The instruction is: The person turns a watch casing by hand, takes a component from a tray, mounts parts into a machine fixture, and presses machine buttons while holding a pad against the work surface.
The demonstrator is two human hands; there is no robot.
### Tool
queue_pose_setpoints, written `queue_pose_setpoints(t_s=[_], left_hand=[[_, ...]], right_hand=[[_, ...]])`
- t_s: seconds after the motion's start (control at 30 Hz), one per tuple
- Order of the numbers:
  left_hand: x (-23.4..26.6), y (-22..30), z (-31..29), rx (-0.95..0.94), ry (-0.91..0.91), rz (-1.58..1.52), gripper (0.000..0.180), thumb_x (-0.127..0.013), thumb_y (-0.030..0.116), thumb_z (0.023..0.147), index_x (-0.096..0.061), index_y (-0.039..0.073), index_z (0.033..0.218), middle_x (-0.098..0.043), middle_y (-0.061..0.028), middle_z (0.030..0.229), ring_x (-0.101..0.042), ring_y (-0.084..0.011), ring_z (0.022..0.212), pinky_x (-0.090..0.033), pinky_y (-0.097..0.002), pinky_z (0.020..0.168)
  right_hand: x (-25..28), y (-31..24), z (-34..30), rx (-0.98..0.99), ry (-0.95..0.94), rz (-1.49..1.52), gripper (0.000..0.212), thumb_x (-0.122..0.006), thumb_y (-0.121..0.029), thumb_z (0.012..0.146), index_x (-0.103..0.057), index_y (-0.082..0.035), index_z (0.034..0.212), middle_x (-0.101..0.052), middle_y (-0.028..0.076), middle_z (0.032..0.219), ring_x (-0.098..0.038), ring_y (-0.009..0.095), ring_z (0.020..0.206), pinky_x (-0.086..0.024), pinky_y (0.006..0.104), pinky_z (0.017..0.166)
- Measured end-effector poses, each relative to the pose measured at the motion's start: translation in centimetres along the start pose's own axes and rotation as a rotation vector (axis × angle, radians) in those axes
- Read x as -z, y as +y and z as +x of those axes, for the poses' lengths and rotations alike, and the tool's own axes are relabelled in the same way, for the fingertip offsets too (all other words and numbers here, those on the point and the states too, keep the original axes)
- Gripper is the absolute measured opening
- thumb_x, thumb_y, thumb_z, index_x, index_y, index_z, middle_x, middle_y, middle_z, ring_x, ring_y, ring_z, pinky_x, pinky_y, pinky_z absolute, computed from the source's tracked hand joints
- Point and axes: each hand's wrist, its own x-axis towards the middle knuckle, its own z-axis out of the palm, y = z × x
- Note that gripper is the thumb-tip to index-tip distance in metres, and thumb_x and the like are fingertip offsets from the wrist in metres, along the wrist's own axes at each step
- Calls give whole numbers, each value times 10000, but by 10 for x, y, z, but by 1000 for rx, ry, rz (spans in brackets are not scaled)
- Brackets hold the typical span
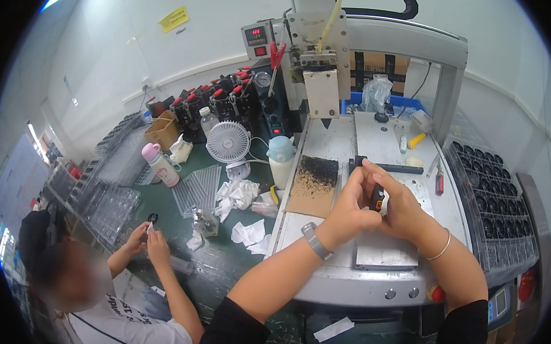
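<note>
Both of my hands meet above the bed of a white benchtop machine [447, 224]. My left hand [350, 204], with a grey watch at its wrist, and my right hand [404, 210], with a pale bracelet, are closed round a small black part [378, 193] with an orange-yellow mark. Fingers cover most of it, so its exact kind does not show. Just beyond my fingertips a black bar-shaped fixture [403, 169] lies across the bed. Left of my hands rests a brown board [311, 202] smeared with black residue.
The machine's head [322, 93] hangs behind the board. Clear trays of black round parts [495, 193] stand at right. A screwdriver [439, 182] lies on the bed. A fan [228, 141], bottle [280, 163] and crumpled tissues [237, 198] occupy the green table. A co-worker's hands [150, 240] hold a small black part.
</note>
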Motion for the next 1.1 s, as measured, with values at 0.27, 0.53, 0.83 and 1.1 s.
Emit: queue_pose_setpoints(t_s=[0.27, 0.53, 0.83, 1.1], left_hand=[[-1, 7, -2, 50, -11, 12, 620, -513, 23, 573, -362, 66, 1173, -458, -43, 961, -474, -123, 802, -406, -213, 645], [-2, 4, 1, -6, -15, -11, 578, -527, 28, 576, -372, 68, 1131, -448, -29, 944, -468, -121, 801, -407, -227, 685], [3, -2, 0, -15, -19, -43, 564, -535, -17, 570, -367, 73, 1100, -436, -22, 950, -469, -114, 837, -411, -226, 705], [-2, 1, -1, -5, -22, -132, 565, -524, -64, 584, -356, 52, 1110, -449, -43, 1023, -473, -120, 926, -412, -219, 740]], right_hand=[[-1, 1, -2, -18, 0, 11, 868, -765, -87, 588, -268, -133, 1298, -388, 246, 1331, -602, 367, 873, -518, 370, 712], [2, -3, 1, -13, -7, 10, 900, -758, -95, 584, -249, -119, 1325, -405, 230, 1322, -603, 355, 822, -513, 365, 714], [-1, -8, 3, -95, 33, -4, 882, -730, -131, 591, -306, -49, 1360, -583, 165, 934, -593, 346, 818, -487, 356, 689], [1, -7, -1, -137, -82, 6, 847, -729, -105, 620, -268, -33, 1327, -385, 219, 1348, -555, 385, 1014, -480, 376, 822]])
